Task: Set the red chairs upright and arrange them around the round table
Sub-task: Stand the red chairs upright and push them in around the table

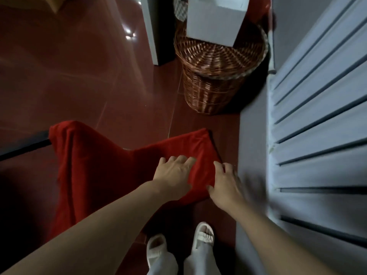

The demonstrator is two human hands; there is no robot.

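Observation:
A chair in a red fabric cover (95,167) lies tipped over on the dark red tiled floor in front of me, and a black leg (23,148) sticks out to the left. My left hand (174,175) rests on the right end of the red cover with its fingers spread. My right hand (224,183) touches the same end at its right edge, fingers loosely bent over the fabric; whether they grip it is unclear. No round table is in view.
A wicker basket (210,84) with a white box (214,18) on its lid stands ahead. A grey slatted door or wall (321,120) runs along the right. A white panel edge (151,32) stands behind. My feet in white slippers (178,247) are below.

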